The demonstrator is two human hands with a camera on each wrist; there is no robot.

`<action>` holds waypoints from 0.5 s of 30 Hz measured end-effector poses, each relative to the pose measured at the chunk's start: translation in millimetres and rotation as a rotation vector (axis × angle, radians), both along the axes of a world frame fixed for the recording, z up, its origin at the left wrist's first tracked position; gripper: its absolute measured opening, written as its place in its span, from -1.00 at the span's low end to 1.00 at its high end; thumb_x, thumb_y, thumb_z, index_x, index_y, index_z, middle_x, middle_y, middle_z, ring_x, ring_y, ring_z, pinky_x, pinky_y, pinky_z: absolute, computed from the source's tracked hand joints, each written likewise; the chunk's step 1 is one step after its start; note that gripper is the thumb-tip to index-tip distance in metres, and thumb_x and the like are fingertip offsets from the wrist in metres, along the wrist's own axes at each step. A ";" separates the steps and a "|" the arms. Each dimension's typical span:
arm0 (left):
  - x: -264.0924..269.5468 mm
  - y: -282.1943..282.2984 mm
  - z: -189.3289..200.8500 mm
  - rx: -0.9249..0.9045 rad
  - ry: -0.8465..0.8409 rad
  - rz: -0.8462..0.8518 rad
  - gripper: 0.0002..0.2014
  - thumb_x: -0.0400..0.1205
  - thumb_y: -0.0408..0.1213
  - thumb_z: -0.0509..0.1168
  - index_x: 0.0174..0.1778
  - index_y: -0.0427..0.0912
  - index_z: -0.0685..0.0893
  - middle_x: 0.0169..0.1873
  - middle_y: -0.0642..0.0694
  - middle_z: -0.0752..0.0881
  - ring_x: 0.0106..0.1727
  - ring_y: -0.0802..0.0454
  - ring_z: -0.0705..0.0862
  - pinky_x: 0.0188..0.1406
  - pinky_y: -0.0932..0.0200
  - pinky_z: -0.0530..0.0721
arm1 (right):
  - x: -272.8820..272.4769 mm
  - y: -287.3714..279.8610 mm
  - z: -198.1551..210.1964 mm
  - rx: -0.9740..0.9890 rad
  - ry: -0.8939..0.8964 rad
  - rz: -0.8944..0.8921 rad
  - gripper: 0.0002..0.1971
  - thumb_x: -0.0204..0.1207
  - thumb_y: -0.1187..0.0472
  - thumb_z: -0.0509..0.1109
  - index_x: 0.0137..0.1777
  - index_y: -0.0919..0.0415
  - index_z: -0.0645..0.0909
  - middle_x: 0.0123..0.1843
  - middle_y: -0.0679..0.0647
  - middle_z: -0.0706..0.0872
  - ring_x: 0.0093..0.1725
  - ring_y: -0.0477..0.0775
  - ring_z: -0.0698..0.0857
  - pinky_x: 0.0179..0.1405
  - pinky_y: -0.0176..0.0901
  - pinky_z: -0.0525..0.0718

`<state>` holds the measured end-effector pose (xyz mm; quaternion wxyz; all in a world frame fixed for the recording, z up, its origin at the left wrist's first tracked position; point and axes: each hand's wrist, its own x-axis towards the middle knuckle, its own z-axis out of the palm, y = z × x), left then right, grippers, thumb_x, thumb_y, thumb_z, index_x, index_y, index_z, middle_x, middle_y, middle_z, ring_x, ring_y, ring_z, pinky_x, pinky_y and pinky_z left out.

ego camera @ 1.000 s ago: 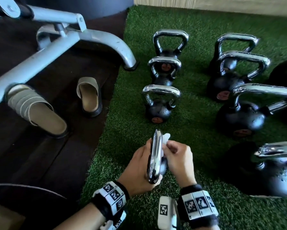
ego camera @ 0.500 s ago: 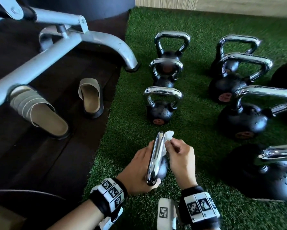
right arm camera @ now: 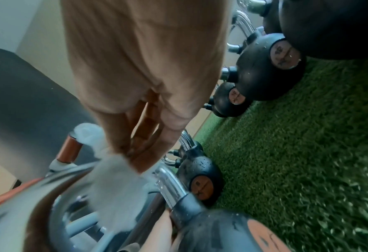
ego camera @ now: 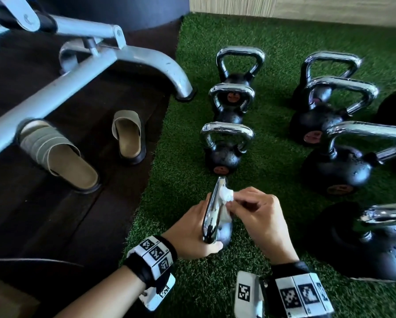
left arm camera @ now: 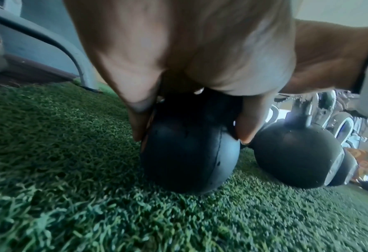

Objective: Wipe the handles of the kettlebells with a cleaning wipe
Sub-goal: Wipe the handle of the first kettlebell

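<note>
My left hand (ego camera: 192, 228) grips the nearest kettlebell (left arm camera: 189, 162), fingers curled down over its black ball to steady it on the green turf (ego camera: 181, 175), near the turf's left edge where the dark floor begins. The handle (ego camera: 211, 212) points away from me, which I judge exposes its side for cleaning. My right hand (ego camera: 258, 216) pinches the white cleaning wipe (ego camera: 225, 195) between thumb and fingertips, pressing it against the handle's right side. Six other kettlebells stand farther along the turf, handles upright, presumably awaiting their turn. Their orange disc labels (right arm camera: 200, 185) carry markings too blurred to read.
</note>
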<state>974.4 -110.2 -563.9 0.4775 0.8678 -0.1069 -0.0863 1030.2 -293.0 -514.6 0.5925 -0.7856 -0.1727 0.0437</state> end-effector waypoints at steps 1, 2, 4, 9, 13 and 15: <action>0.5 1.5 -0.1 0.004 0.014 0.002 -0.55 0.46 -0.40 0.54 0.26 -0.15 0.63 -0.04 0.34 0.68 0.04 0.33 0.67 0.17 0.18 0.68 | -2.0 -1.6 2.7 0.003 0.027 0.057 -0.81 0.43 0.40 0.64 -0.05 0.11 0.90 -0.18 -0.08 0.84 -0.22 -0.09 0.79 -0.24 -0.18 0.73; 0.8 2.7 0.5 0.021 0.025 0.012 -0.59 0.47 -0.39 0.55 0.22 -0.08 0.67 -0.15 0.40 0.63 -0.03 0.38 0.62 0.13 0.20 0.66 | -3.1 -1.8 4.2 0.006 0.041 0.082 -0.79 0.42 0.41 0.64 -0.06 0.09 0.91 -0.19 -0.07 0.85 -0.23 -0.07 0.79 -0.25 -0.11 0.75; 1.8 5.0 0.4 0.032 0.055 0.027 -0.61 0.44 -0.32 0.55 -0.02 0.29 0.66 -0.25 0.40 0.59 -0.13 0.35 0.60 0.07 0.15 0.66 | -3.9 3.4 5.9 0.028 0.024 0.022 -0.77 0.40 0.39 0.66 -0.08 0.04 0.90 -0.19 -0.10 0.87 -0.23 -0.05 0.82 -0.20 0.01 0.81; 12.2 4.9 5.5 -0.016 0.177 0.026 -0.54 0.46 -0.22 0.55 0.04 0.42 0.53 -0.14 0.23 0.68 -0.12 0.32 0.68 0.09 0.08 0.74 | -8.1 6.5 4.4 0.161 0.060 0.033 -0.80 0.37 0.45 0.67 -0.19 0.12 0.87 -0.27 0.02 0.88 -0.33 0.13 0.84 -0.30 0.16 0.82; 13.7 7.3 5.1 -0.053 0.234 0.029 -0.56 0.50 -0.08 0.56 0.26 0.06 0.60 -0.09 -0.02 0.77 -0.14 0.07 0.76 -0.17 -0.04 0.83 | -14.5 4.7 8.8 0.183 0.152 0.141 -0.83 0.36 0.48 0.66 -0.22 0.20 0.86 -0.27 0.13 0.88 -0.32 0.18 0.86 -0.30 0.03 0.84; 16.1 9.7 1.6 -0.026 0.233 0.030 -0.60 0.51 -0.08 0.52 0.23 0.04 0.59 -0.10 -0.02 0.77 -0.12 0.07 0.76 -0.11 -0.11 0.82 | -12.7 6.3 7.0 0.227 0.187 0.115 -0.85 0.37 0.49 0.65 -0.21 0.23 0.86 -0.27 0.17 0.88 -0.31 0.25 0.86 -0.28 0.07 0.85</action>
